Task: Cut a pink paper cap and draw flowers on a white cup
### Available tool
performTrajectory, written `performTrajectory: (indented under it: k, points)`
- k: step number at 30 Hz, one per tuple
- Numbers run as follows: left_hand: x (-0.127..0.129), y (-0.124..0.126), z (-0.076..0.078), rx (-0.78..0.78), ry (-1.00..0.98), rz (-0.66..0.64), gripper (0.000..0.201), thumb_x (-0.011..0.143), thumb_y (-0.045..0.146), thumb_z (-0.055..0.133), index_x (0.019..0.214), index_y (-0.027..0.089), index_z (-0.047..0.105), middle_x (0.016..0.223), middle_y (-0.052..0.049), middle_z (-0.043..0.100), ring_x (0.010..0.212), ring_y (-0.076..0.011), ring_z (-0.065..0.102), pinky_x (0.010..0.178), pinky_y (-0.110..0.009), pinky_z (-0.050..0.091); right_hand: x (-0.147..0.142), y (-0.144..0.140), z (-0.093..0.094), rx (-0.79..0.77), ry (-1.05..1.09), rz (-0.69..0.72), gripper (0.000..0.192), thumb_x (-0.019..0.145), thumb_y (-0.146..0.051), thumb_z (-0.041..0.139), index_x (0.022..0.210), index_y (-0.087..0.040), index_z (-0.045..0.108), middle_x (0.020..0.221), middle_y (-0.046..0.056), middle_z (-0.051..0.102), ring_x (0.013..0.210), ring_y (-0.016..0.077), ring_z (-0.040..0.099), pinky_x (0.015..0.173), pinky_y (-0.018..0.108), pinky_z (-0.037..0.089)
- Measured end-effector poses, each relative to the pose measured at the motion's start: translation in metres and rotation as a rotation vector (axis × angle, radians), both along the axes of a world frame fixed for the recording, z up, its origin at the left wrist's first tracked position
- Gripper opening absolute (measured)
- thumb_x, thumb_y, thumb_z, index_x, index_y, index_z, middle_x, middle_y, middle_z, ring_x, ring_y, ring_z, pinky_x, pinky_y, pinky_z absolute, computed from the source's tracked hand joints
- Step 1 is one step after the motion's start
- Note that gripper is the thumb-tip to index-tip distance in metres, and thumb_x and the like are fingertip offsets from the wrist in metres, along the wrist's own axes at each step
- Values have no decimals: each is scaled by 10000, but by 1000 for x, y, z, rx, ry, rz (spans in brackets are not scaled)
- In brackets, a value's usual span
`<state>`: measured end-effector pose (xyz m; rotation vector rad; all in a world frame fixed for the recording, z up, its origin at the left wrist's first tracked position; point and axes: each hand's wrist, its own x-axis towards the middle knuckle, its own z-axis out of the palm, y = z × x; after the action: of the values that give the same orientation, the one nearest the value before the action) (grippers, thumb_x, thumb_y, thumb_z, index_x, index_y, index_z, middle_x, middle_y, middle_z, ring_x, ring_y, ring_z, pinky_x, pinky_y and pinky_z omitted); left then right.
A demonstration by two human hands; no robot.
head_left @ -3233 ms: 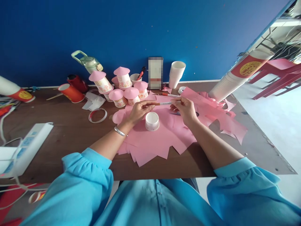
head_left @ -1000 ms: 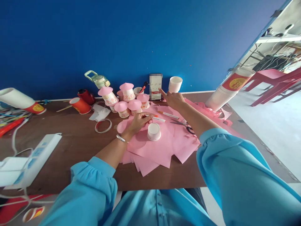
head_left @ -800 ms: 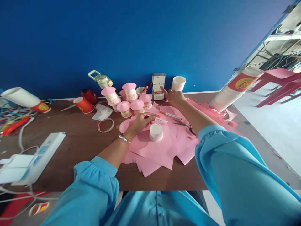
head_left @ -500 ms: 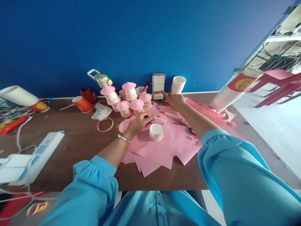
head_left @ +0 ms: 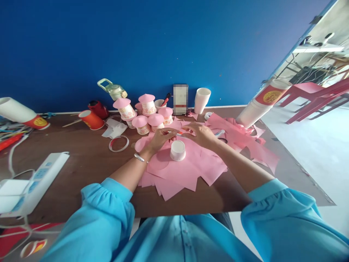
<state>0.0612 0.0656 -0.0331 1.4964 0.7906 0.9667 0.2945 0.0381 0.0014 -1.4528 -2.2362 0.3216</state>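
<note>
My left hand pinches a slim white marker with an orange part above the pink paper. My right hand has its fingers closed around the other end of the same marker, which they partly hide. Just in front of both hands, an upside-down white paper cup stands on the overlapping pink sheets. Beyond my left hand are several small patterned paper cups with pink cone tops. The scissors are mostly hidden by my right arm.
A phone leans on the blue wall beside a tall white cup. Pink scraps and a leaning cup stack lie right. To the left are a tape roll, an orange cup and a power strip.
My right hand has drawn back from the phone's screen and come to the marker in my left hand. The phone's display has changed. The view has shifted slightly.
</note>
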Motion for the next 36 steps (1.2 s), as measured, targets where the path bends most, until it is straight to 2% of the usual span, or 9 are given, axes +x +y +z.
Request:
performTrajectory:
  k: [3,7,9,13,15,19,24,30,36]
  points:
    - [1,0,1,-8,-4,3,395,809,536,840,921,157,850,708,-34,703,662,-132,571,642,-288,454,-1,-10,-8,-47,19,-24,298,1057,-271,552,1201,-267,812,1208,84,830,1058,269,791,887,384,610]
    - [1,-1,2,-3,2,11,411,814,550,835,913,151,846,730,-41,713,654,-130,570,635,-290,458,1,-19,-15,-50,115,-28,380,1096,-329,482,1380,-263,725,1344,93,784,1089,250,784,877,354,612]
    - [1,-3,5,-1,10,21,415,825,550,829,911,145,844,733,-47,714,653,-130,568,637,-292,460,3,-16,-12,4,48,-39,433,1107,-313,437,1480,-257,650,1396,110,753,1116,255,763,867,350,604]
    - [1,-5,9,9,41,34,413,842,549,815,920,144,844,723,-41,695,661,-132,558,635,-290,457,5,13,3,104,-502,-104,673,1071,-112,243,1724,-269,279,1432,188,684,1201,316,693,845,391,578]
    - [1,-4,7,8,53,23,411,839,548,816,937,150,846,725,-40,692,662,-133,554,622,-288,451,7,36,12,90,-573,-128,726,1046,-81,241,1747,-252,161,1334,226,703,1123,353,712,839,442,568]
    - [-1,3,-4,-9,65,19,378,838,536,811,928,171,842,736,-49,700,647,-137,556,566,-282,412,10,77,24,46,-777,-197,788,1058,-133,273,1718,-252,-139,1334,251,686,1110,370,726,811,424,553]
    - [-2,5,-9,-32,85,18,365,848,528,811,947,178,840,776,-56,715,645,-132,553,541,-272,385,12,101,22,-5,-825,-180,791,1096,-291,365,1722,-302,-120,1419,275,646,1128,406,730,817,455,566]
    - [-3,6,-15,-46,89,1,395,855,542,804,987,171,840,769,-45,703,634,-124,553,545,-265,385,14,110,17,-14,-832,-186,835,1072,-274,461,1734,-331,-45,1391,248,677,1153,403,713,826,456,575]
    - [-5,10,-20,-26,87,-5,335,871,518,803,971,201,842,776,-39,708,651,-131,560,584,-277,413,14,112,19,2,-837,-216,963,1025,-269,529,1712,-257,-145,1344,260,698,1128,402,721,807,426,557]
